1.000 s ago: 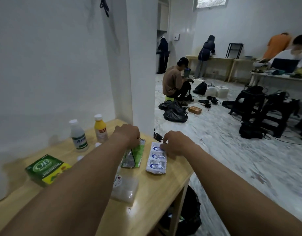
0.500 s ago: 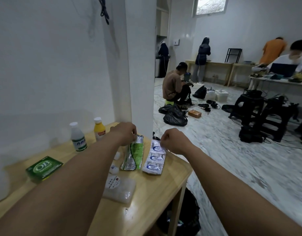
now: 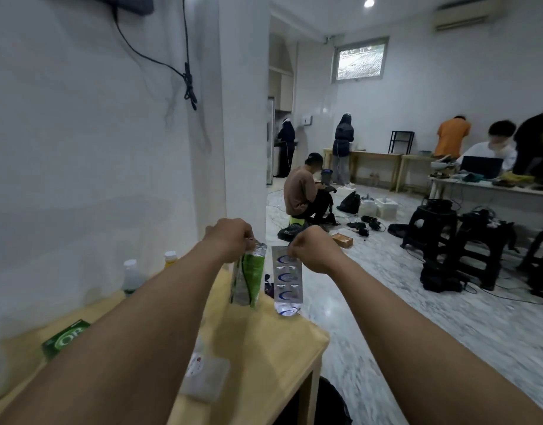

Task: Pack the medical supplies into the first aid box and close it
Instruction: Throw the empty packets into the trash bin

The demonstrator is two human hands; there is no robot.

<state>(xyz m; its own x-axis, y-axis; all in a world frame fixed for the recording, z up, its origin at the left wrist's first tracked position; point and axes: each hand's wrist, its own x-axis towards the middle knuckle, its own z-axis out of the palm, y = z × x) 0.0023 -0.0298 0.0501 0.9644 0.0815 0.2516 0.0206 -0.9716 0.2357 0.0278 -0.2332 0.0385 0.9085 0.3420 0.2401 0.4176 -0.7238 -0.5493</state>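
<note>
My left hand (image 3: 229, 240) pinches the top of a green and silver sachet strip (image 3: 248, 277), which hangs above the far end of the wooden table (image 3: 282, 338). Beside it my right hand (image 3: 313, 250) holds a white and blue sachet strip (image 3: 286, 283) by its top edge, also lifted off the table. A clear plastic first aid box (image 3: 206, 378) with a red mark lies on the table near the front, partly behind my left forearm. A green carton (image 3: 65, 337) lies at the left. A white bottle (image 3: 130, 277) and a yellow bottle (image 3: 170, 259) stand by the wall.
A white wall and pillar (image 3: 245, 118) rise right behind the table. The table's right edge drops to a marble floor. Several people, black stools (image 3: 429, 228) and bags are farther off in the room. A dark bag (image 3: 331, 406) sits under the table.
Both hands have lifted their strips off the table so they now hang upright. The camera has tilted upward.
</note>
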